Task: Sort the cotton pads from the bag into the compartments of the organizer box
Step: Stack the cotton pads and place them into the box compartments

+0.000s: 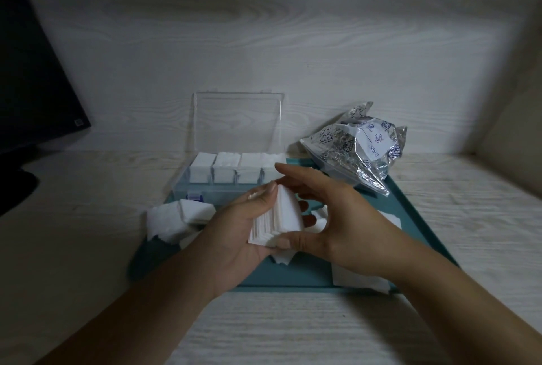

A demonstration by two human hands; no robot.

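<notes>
Both hands, left [246, 226] and right [331, 218], pinch a stack of pads [278, 218] above a teal tray [293, 276], near the open box [234, 159].

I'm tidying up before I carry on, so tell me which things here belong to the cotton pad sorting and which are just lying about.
Part of the job:
stack of pads, held between left hand and right hand
organizer box, lid open, back compartments filled
bag
loose pads on the teal tray

Just lying about:
dark monitor at far left
</notes>
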